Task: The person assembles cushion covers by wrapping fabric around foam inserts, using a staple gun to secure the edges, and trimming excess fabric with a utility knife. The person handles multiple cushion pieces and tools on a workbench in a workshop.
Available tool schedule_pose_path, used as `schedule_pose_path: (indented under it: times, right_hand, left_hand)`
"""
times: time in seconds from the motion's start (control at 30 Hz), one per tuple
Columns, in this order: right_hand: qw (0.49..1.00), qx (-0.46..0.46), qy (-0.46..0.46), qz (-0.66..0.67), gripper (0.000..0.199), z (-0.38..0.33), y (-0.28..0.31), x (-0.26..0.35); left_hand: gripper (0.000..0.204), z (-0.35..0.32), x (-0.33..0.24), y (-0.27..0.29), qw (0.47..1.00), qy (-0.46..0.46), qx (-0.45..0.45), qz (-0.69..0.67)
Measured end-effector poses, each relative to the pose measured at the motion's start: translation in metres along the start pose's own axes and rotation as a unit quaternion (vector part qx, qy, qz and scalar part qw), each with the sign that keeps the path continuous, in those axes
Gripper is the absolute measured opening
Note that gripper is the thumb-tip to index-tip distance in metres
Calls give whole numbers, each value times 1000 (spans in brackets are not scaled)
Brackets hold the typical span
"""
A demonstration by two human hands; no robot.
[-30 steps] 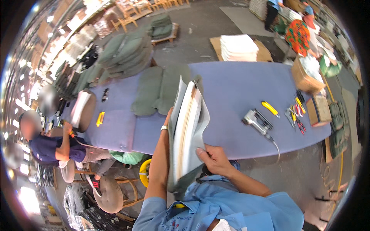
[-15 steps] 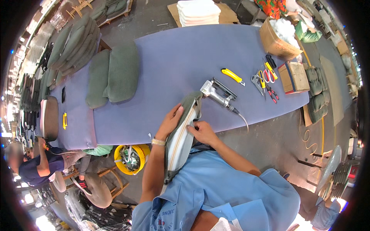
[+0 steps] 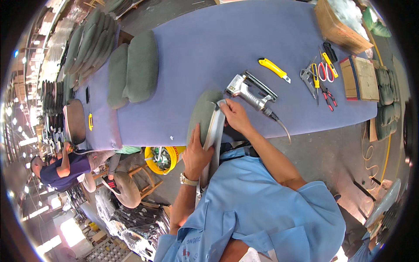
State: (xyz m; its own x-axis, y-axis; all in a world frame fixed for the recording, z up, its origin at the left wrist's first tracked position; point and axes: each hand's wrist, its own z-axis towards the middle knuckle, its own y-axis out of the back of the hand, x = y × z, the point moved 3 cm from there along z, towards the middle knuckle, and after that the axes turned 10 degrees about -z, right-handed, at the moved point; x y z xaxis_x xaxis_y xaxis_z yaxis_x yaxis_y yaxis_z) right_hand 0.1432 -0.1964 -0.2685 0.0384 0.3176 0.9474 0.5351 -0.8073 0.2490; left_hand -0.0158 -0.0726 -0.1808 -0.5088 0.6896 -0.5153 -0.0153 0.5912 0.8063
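A green upholstered cushion panel (image 3: 203, 114) with a pale board edge stands on its edge at the near side of the purple table (image 3: 209, 48). My left hand (image 3: 196, 153) lies flat against its green face, fingers spread. My right hand (image 3: 233, 114) grips the panel's pale upper edge. A grey pneumatic staple gun (image 3: 246, 91) with a hose lies on the table just beyond my right hand.
Two green cushions (image 3: 133, 72) lie on the table's left part. A yellow utility knife (image 3: 273, 68), pliers and scissors (image 3: 321, 78) and a cardboard box (image 3: 338, 24) sit to the right. A yellow bucket (image 3: 162, 158) is under the table. A seated person (image 3: 61, 168) works at lower left.
The panel has come down from upright in front of me to the table's near edge. My view has tilted down toward the table.
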Motion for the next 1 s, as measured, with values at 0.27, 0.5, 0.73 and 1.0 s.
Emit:
schedule_pose_path:
  times: [0.27, 0.5, 0.73, 1.0]
  right_hand:
    - [967, 108, 84, 213, 32, 77, -28, 68]
    - [977, 62, 31, 202, 27, 173, -2, 103]
    - [971, 82, 11, 225, 26, 182, -11, 86]
    - [981, 49, 186, -21, 24, 170, -11, 144]
  left_hand:
    - [75, 50, 20, 52, 994, -27, -90, -54]
    - [67, 83, 16, 98, 956, -69, -82, -274]
    - [73, -94, 64, -22, 847, 37, -291, -445]
    - [60, -82, 35, -36, 874, 89, -401, -259]
